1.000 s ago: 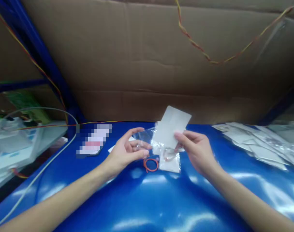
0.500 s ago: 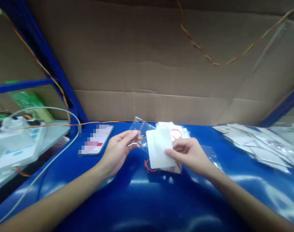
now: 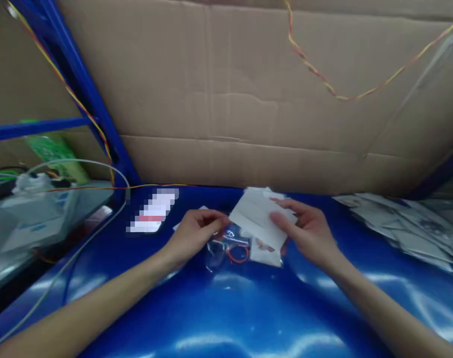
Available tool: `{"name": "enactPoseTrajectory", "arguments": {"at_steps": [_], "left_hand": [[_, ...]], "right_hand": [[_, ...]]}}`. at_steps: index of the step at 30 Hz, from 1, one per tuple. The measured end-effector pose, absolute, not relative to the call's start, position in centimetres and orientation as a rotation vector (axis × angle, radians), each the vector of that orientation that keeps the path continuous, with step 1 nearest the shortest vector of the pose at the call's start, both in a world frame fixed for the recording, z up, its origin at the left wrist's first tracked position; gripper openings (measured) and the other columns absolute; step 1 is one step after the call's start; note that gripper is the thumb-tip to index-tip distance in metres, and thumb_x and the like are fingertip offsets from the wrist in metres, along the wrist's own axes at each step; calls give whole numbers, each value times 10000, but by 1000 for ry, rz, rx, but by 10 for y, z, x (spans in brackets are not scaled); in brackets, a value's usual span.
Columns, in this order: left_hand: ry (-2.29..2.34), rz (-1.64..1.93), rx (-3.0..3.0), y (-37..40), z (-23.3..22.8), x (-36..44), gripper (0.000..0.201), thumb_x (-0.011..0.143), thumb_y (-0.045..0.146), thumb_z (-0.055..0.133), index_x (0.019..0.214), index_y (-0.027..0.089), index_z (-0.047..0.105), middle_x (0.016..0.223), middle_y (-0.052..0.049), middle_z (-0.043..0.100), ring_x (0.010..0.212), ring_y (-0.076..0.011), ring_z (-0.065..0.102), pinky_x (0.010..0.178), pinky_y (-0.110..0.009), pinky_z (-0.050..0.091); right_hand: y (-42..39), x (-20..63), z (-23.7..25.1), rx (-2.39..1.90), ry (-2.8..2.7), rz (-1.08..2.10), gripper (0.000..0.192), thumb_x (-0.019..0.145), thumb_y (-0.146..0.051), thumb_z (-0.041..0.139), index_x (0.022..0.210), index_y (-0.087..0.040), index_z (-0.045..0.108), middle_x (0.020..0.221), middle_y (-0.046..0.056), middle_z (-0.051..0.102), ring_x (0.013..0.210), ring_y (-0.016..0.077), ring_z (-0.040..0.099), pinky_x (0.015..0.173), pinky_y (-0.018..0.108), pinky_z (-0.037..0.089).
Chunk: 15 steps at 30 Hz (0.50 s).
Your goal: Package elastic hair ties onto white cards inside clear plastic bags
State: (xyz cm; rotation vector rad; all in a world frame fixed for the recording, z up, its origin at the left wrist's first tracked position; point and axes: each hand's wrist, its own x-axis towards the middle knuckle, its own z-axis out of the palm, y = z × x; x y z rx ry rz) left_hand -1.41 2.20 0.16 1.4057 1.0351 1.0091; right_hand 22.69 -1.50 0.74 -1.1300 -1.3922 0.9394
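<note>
My right hand grips a white card between thumb and fingers, tilted above the table; whether it is one card or more I cannot tell. To its left, my left hand is closed in a pinch at a clear plastic bag, with fingertips close to the card's left edge. Below the card lies a small white packet. Next to that packet a coil of orange-red cord shows. Part of a white sheet sticks out behind my left hand.
A phone lies on the blue table at the left. Many flat packets form a pile at the right. A white cable runs along the left edge. Cardboard closes off the back.
My right hand has tilted the white card and moved slightly right. My left hand has come right, its fingertips nearer the card, and the clear bag now hangs lower beneath it.
</note>
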Motion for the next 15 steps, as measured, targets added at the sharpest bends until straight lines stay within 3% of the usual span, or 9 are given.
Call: {"name": "enactPoseTrajectory", "arguments": {"at_steps": [3, 6, 11, 15], "left_hand": [[1049, 937, 1457, 20, 2, -14, 258, 798, 396, 752, 770, 148, 818, 550, -17, 637, 511, -136, 517, 502, -230, 374], [1050, 955, 1477, 20, 2, -14, 294, 820, 433, 727, 738, 161, 803, 544, -11, 625, 507, -130, 505, 504, -226, 379], [964, 916, 1417, 20, 3, -12, 320, 804, 462, 747, 662, 176, 762, 648, -48, 724, 594, -179, 644, 592, -255, 499], [891, 804, 1391, 19, 2, -11, 356, 835, 499, 725, 769, 157, 800, 721, -93, 771, 654, -236, 720, 635, -315, 570]], "right_hand": [[-13, 230, 4, -1184, -1462, 619, 315, 822, -430, 790, 1006, -174, 781, 991, 103, 804, 628, 228, 740, 468, 305, 601], [-12, 234, 2, -1176, -1622, 413, 221, 846, -382, 769, 961, -199, 815, 990, 86, 815, 792, 247, 757, 608, 303, 608], [-12, 237, 4, -1160, -1799, 321, 200, 874, -369, 742, 966, -213, 828, 823, 34, 808, 484, 137, 609, 435, 240, 455], [-14, 238, 9, -1095, -1913, 346, 196, 907, -338, 721, 1011, -212, 828, 852, 38, 814, 584, 160, 673, 524, 244, 507]]}}
